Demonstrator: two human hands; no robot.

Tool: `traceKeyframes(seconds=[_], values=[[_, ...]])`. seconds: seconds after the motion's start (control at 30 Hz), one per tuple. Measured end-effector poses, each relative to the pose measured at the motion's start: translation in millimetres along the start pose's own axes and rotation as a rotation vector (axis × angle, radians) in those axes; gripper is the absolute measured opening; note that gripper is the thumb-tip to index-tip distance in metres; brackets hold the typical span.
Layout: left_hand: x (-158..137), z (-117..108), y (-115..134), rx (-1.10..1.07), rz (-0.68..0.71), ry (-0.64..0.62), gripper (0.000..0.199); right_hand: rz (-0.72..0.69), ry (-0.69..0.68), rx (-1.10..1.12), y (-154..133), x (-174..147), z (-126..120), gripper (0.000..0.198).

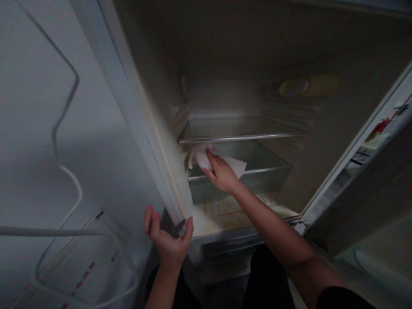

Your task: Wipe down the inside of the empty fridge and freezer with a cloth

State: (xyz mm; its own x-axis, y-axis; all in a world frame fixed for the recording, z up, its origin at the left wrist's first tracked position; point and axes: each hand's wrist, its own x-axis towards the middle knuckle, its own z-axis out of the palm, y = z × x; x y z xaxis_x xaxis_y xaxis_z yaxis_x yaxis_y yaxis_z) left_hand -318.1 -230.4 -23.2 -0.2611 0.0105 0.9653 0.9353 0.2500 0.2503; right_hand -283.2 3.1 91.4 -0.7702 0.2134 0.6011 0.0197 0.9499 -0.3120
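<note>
My right hand (220,171) reaches into a dim refrigerator and presses a crumpled white paper towel (237,166) against the lower glass shelf (264,156), near its left side. The fingers are bent over the towel, and part of it spreads out to the right of the hand. Outside the left edge of the refrigerator opening, my left hand (170,238) is raised with fingers apart and nothing in it. Above the towel is an upper glass shelf (225,128) with a metal front strip. Stained brown streaks mark the refrigerator floor (225,221).
A yellowish bottle (309,86) is at the upper right inside. A white cable (69,171) hangs along the left wall over a white box (83,266). The open door (380,206) stands to the right. My knees are below the opening.
</note>
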Motion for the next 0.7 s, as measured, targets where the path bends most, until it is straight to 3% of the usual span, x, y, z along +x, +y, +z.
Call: traceKeyframes(seconds=[0.1,0.2,0.27,0.4,0.5,0.7], values=[[-9.4,8.6,-8.9,-0.09,-0.232,-0.116,0.111,0.009,-0.222,-0.185,-10.3,4.5,11.0,0.057],[-23.1,17.7,-12.5,-0.175,-0.475,-0.206,0.088,-0.079,-0.384,-0.161,-13.0,9.5,13.9,0.055],[-34.6,24.1,-15.5,-0.175,-0.571,-0.198,0.075,-0.162,-0.471,-0.126,-12.1,18.7,15.3,0.055],[-50.1,31.8,-19.5,-0.067,-0.6,-0.069,0.067,-0.177,-0.614,-0.12,-0.4,54.3,25.9,0.055],[-48.4,30.5,-16.9,-0.07,-0.592,-0.072,0.062,-0.149,-0.691,-0.186,16.7,90.1,41.7,0.055],[-44.9,25.7,-17.8,-0.033,-0.59,-0.099,0.055,-0.13,-0.66,-0.292,47.4,151.2,72.8,0.052]])
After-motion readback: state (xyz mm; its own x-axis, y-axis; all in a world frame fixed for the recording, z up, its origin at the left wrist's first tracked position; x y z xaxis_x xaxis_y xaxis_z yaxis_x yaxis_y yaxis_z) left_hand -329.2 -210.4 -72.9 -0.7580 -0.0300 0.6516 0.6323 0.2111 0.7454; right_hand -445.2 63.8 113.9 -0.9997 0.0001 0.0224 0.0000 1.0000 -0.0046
